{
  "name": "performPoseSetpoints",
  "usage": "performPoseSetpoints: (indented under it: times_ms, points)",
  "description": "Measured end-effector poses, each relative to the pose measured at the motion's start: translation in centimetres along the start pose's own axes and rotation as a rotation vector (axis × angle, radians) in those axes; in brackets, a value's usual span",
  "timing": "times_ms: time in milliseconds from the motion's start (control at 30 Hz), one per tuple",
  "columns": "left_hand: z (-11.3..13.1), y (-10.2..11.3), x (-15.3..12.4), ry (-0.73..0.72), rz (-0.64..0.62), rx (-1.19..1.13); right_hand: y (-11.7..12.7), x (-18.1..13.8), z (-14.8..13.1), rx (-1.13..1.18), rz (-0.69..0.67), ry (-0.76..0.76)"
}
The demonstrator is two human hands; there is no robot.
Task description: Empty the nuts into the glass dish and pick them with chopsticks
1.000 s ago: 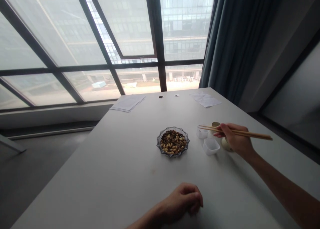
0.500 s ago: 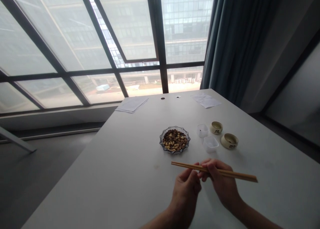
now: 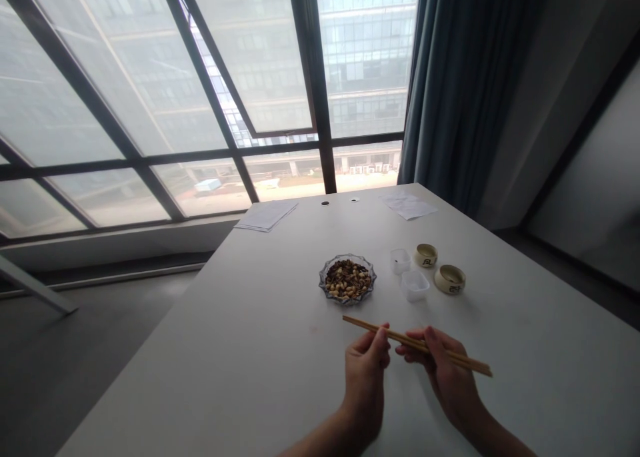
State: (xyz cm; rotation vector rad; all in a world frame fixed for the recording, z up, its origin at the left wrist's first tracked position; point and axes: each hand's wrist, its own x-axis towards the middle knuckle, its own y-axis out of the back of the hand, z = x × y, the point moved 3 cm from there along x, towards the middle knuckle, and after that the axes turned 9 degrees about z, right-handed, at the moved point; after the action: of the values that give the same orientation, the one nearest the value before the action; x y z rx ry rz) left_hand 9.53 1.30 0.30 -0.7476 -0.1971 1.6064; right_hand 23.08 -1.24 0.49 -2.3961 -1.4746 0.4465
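A pair of wooden chopsticks [image 3: 403,338] lies slantwise across both my hands above the near part of the table, tips toward the left. My right hand [image 3: 445,364] is closed round their thicker half, the thumb on top. Farther along toward the tips, my left hand [image 3: 367,367] pinches them between thumb and fingers. Just beyond the tips stands a scalloped glass bowl [image 3: 323,290], holding a mix of peanuts and dark seeds [image 3: 347,278]. Two small clear plastic cups, the nearer cup [image 3: 415,287] and the farther cup [image 3: 399,262], stand to its right.
Two cream ceramic cups with dark characters, a nearer one [image 3: 449,280] and a farther one [image 3: 425,256], stand right of the plastic cups. Paper sheets [image 3: 267,215] lie at the table's far left, more paper [image 3: 409,206] at the far right. Behind are windows and a curtain [image 3: 445,90].
My left hand has turned more upright and now pinches the chopsticks nearer their tips. The hands have come slightly apart, and the chopsticks slope more steeply. The view has shifted a little.
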Motion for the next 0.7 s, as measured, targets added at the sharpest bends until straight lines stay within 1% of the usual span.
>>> performPoseSetpoints:
  times_ms: [100, 233, 400, 533, 633, 700]
  points:
    - [-0.2, 0.0, 0.0, 0.003, 0.011, 0.001, 0.2, 0.0, 0.3, 0.010, 0.028, 0.007]
    - [-0.5, 0.1, -0.1, -0.014, 0.023, 0.009, 0.2, 0.1, 0.6, 0.021, 0.033, 0.023]
    - [-1.4, -0.1, -0.2, -0.010, -0.008, 0.037, 0.0, 0.0, 0.6, 0.007, 0.017, 0.084]
    - [-2.1, -0.1, -0.1, 0.019, -0.021, 0.037, -0.1, -0.1, 0.7, -0.054, 0.020, 0.112]
    - [-2.3, 0.2, 0.1, 0.060, -0.059, 0.073, 0.2, 0.0, 0.9, -0.089, 0.019, 0.105]
    - [-2.4, 0.7, 0.3, 0.106, -0.112, 0.120, 0.6, 0.3, 0.5, -0.097, 0.030, 0.123]
